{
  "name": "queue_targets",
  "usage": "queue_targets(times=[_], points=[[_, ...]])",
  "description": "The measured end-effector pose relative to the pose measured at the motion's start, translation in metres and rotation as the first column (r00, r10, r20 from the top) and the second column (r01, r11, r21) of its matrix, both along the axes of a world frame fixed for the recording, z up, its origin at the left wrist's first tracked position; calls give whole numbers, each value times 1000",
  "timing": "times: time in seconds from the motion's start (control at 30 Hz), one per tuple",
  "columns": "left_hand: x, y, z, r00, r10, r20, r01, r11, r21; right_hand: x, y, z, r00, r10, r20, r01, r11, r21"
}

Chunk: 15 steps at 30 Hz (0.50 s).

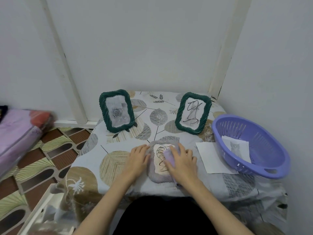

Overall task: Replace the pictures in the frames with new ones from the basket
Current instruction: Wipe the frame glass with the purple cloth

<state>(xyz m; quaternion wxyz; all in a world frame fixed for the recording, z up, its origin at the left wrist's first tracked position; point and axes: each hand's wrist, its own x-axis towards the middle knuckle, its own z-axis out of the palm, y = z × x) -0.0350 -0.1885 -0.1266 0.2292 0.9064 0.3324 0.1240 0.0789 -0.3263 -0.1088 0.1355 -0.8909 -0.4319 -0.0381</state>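
A grey frame (153,175) lies flat on the table in front of me, showing a cream picture with a black line drawing (159,158). My left hand (138,158) rests with straight fingers on the frame's left edge. My right hand (182,160) lies spread over its right side, pressing on a lilac piece (167,156); what that piece is I cannot tell. Two green frames stand at the back, the left one (116,111) with a grey rose picture, the right one (193,112) with a black scribble drawing. The purple basket (264,168) at the right holds a cat picture (237,146).
A white sheet (210,155) lies on the leaf-patterned tablecloth (110,165), partly under the basket. White walls close in the table behind and on the right. A pink bundle (18,133) sits at the left over the patterned floor (50,150).
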Motion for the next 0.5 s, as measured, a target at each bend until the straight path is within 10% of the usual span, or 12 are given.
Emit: queue_targets(times=[0.5], points=[[-5, 14, -21, 990, -92, -111, 93, 996, 5, 11, 51, -30, 950, 306, 62, -305, 952, -31]])
